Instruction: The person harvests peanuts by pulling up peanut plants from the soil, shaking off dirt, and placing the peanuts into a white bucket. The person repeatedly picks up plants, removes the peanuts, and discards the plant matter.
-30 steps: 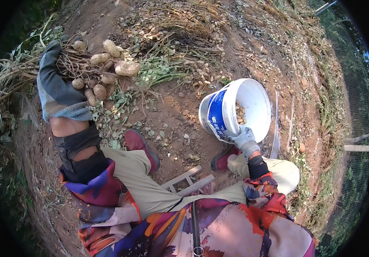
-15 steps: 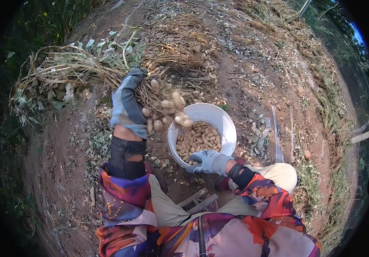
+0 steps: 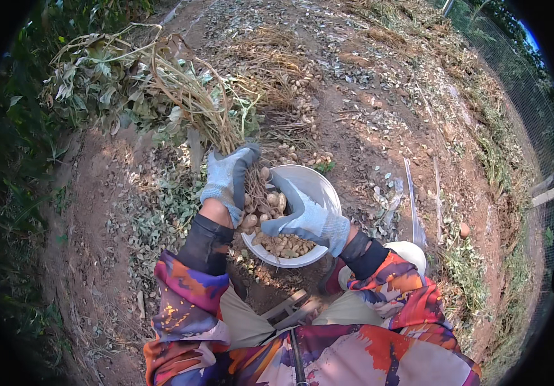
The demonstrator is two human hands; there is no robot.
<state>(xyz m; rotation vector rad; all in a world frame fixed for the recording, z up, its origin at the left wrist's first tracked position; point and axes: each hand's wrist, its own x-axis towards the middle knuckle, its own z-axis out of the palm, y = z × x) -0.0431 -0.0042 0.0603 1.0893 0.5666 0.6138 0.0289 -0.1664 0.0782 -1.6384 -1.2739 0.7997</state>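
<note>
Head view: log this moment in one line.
Grey-gloved left hand: grips straw-coloured stems | grey-gloved right hand: open beside tan peanut pods | round white plastic bucket: beneath, holding loose pods

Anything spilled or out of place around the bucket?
A strip of clear plastic lies on the soil right of the white bucket; it looks like stray litter. Peanuts also lie beyond the bucket, but I can't tell whether they were spilled. No damage stands out.
</note>
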